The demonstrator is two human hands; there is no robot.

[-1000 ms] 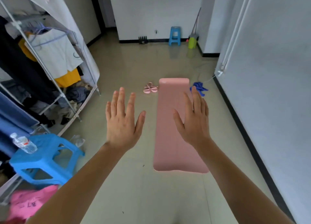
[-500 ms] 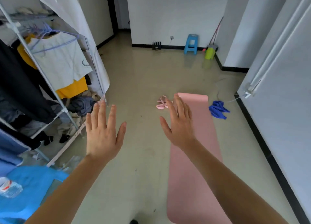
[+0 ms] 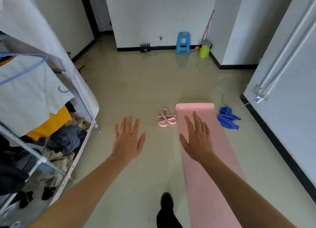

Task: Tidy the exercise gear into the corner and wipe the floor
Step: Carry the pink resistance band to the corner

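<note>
A long pink exercise mat (image 3: 218, 159) lies unrolled on the floor, running away from me on the right. A pink looped resistance band (image 3: 166, 118) rests on the floor just left of the mat's far end. A crumpled blue cloth (image 3: 227, 118) lies right of that end. My left hand (image 3: 127, 140) is held out flat over bare floor, fingers spread, holding nothing. My right hand (image 3: 198, 140) hovers flat over the mat, also with nothing in it. My dark shoe (image 3: 166, 202) steps beside the mat.
A clothes rack (image 3: 39, 125) full of garments fills the left side. A white wall with a black skirting (image 3: 282, 150) runs along the right. At the far wall stand a blue stool (image 3: 183, 43), a green bottle (image 3: 204, 50) and a black rack (image 3: 145, 47).
I have walked forward along the mat; the band and blue cloth look nearer. The near blue stool has left the view. Both hands stay open and raised.
</note>
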